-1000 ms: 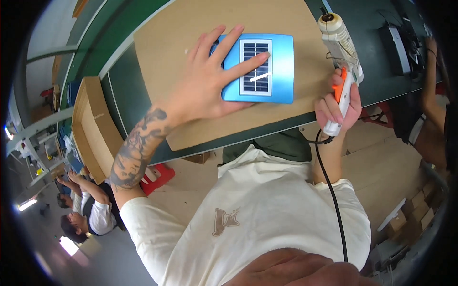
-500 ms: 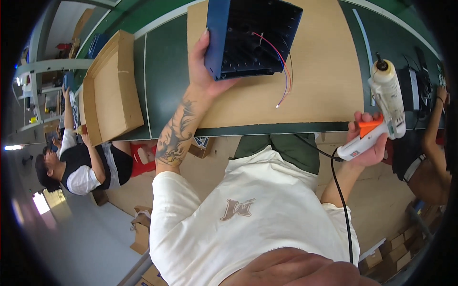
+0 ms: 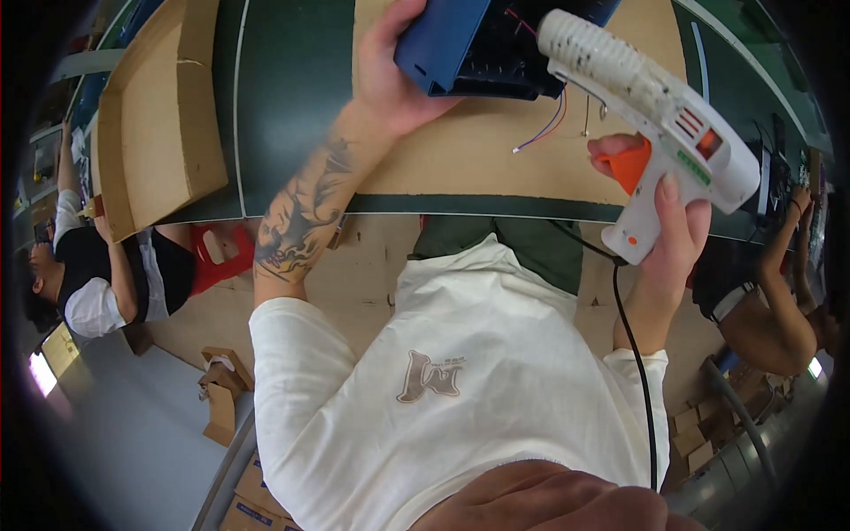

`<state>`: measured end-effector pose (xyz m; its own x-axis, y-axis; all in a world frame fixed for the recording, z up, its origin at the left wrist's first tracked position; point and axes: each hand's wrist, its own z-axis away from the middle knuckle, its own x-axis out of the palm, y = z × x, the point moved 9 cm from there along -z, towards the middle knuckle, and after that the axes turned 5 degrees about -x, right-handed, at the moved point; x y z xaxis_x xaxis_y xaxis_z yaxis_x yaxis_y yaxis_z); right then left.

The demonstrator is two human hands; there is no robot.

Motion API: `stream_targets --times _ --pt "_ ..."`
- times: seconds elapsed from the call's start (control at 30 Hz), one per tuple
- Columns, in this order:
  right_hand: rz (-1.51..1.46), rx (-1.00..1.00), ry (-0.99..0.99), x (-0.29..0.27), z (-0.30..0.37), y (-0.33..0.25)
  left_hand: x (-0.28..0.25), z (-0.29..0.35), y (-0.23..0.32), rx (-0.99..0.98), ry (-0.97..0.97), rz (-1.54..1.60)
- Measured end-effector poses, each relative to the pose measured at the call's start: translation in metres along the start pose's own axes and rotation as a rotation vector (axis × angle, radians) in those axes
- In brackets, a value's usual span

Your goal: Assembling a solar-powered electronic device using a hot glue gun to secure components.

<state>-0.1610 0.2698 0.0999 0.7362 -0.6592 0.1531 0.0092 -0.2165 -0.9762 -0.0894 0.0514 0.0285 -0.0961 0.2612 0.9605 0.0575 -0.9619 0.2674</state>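
My left hand (image 3: 394, 84) grips a dark blue plastic housing (image 3: 452, 44) by its left side, tilted so its hollow inside faces me. Thin red and blue wires (image 3: 553, 131) dangle from the housing, with a small white connector at their end. A white hot glue gun (image 3: 673, 133) is in my right hand (image 3: 668, 208), fingers wrapped round the handle and by the orange trigger (image 3: 627, 166). The gun's nozzle end reaches to the right side of the housing and overlaps it in view; I cannot tell whether they touch. A black cord (image 3: 630, 336) runs down from the handle.
A brown cardboard sheet (image 3: 443, 168) covers the middle of the green table (image 3: 292, 106). An open cardboard box (image 3: 159, 115) stands at the table's left. A pale blue strip (image 3: 701, 62) lies at the right. Co-workers sit on the left (image 3: 124, 274) and right (image 3: 770, 292).
The glue gun has swung from upright at the right to pointing left, up to the housing. My left hand has shifted the housing slightly right and up, partly out of view.
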Motion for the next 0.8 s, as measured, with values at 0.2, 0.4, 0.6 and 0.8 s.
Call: stream_targets --times 0.2,0.4,0.6,0.8 --pt "0.074 0.011 0.011 0.01 -0.011 0.005 -0.026 -0.003 -0.001 0.038 0.015 -0.038" --pt "0.139 0.016 0.018 0.005 -0.011 0.009 -0.008 -0.005 0.0 0.062 -0.04 -0.026" --pt "0.182 0.017 0.068 0.006 -0.012 0.007 0.008 -0.003 0.004 0.088 -0.112 0.016" --pt "0.154 0.022 0.002 0.001 -0.016 0.014 0.006 -0.005 0.001 0.069 -0.065 0.005"
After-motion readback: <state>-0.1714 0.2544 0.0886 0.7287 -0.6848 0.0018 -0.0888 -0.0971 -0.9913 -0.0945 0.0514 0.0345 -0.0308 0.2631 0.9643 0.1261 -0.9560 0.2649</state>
